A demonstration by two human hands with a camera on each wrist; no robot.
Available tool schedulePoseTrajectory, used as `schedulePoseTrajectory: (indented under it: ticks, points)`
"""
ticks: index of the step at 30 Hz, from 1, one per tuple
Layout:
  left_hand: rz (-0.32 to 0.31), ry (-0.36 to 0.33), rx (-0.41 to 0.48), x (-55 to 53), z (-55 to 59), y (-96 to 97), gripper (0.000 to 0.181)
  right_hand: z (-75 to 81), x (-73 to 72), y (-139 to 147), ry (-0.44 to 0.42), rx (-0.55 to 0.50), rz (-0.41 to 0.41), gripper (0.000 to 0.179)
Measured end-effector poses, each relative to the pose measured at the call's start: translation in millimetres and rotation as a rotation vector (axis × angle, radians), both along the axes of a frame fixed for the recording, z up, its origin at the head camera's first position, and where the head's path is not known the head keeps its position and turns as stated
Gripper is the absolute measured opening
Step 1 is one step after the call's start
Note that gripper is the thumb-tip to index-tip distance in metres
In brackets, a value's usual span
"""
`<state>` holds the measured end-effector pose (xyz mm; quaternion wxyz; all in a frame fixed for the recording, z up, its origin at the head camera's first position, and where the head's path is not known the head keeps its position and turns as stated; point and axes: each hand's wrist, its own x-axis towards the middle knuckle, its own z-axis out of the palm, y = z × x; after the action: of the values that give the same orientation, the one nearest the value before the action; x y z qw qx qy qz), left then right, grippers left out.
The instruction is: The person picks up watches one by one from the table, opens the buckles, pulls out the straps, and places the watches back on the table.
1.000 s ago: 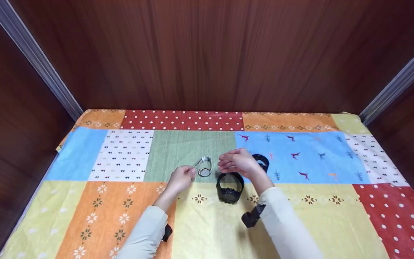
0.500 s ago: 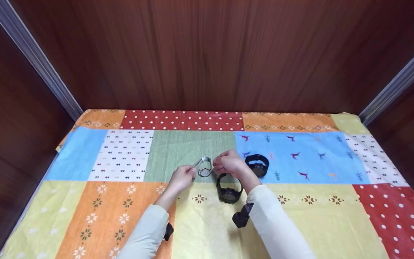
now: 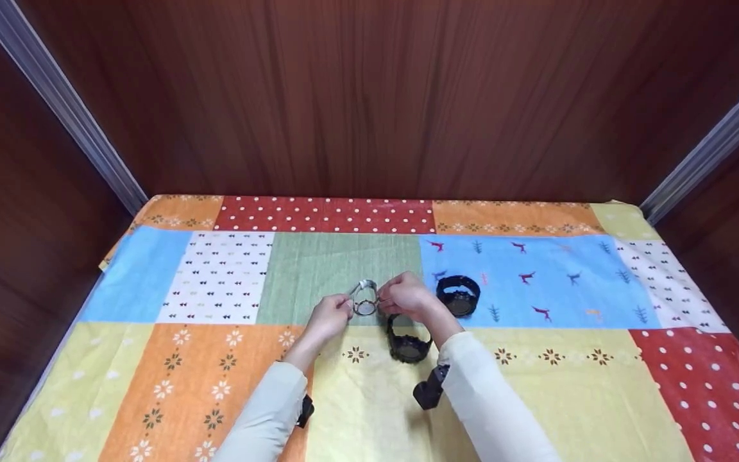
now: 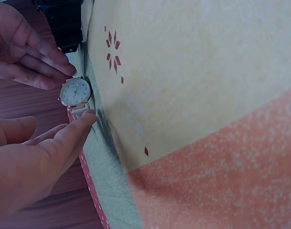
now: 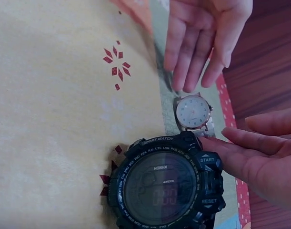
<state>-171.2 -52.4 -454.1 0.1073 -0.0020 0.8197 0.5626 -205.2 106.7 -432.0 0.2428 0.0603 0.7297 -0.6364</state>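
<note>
Pale-dial watch [image 3: 365, 309]: on the green patch [image 3: 324, 269] of the patchwork cloth [image 3: 369, 404], between both hands; strap looped toward 12 o'clock in the head view.
Left hand [image 3: 330, 316]: at the watch's 8 o'clock, fingers straight, fingertips against its strap, thumb apart.
Right hand [image 3: 405, 296]: at its 3 o'clock, fingers loosely extended, gripping nothing; whether they touch the watch, I cannot tell.
Near black watch [image 3: 409, 348]: toward 5 o'clock, partly under the right hand.
Far black watch [image 3: 460, 304]: at 3 o'clock, beyond the right hand.
Wrist views only: numerals and hands on the pale dial; START and RESET on the near black watch.
Cut off: the near black watch, at the right wrist view's 6 o'clock edge.
Hard to read: its dim display.
</note>
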Motion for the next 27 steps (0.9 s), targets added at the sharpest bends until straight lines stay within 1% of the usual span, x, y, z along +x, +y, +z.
schedulePoseTrajectory:
  ticks: [4, 9, 12, 14, 17, 19, 23, 27]
  points:
    - [-0.013, -0.011, -0.005, -0.1, -2.0, 0.3, 0.03, -0.8, 0.3, -0.1, -0.009, -0.007, 0.003, 0.027]
    - [-0.021, -0.017, 0.013, -0.3, -3.6, -0.3, 0.032, 1.2, 2.1, -1.0, -0.009, -0.024, 0.015, 0.027]
    - [-0.016, -0.013, 0.02, 0.0, -3.6, -1.4, 0.03, 2.3, 3.2, -1.4, -0.009, -0.04, 0.016, 0.025]
    - [-0.011, -0.009, 0.027, 0.5, -4.0, -2.3, 0.026, 2.5, 3.7, -1.3, -0.014, -0.051, 0.014, 0.023]
    - [0.002, -0.012, 0.059, 0.4, -4.7, -3.3, 0.02, 1.7, 3.7, -0.6, -0.01, -0.063, 0.019, 0.023]
    - [0.011, -0.022, 0.091, 0.4, -4.9, -3.6, 0.02, 1.5, 3.7, 0.1, -0.005, -0.069, 0.024, 0.023]
    - [0.041, -0.064, 0.159, 0.1, -4.1, -3.3, 0.021, 2.6, 4.0, 1.5, -0.004, -0.083, 0.03, 0.024]
    - [0.074, -0.084, 0.19, -0.6, -2.4, -3.0, 0.021, 3.9, 4.5, 4.4, -0.003, -0.106, 0.029, 0.024]
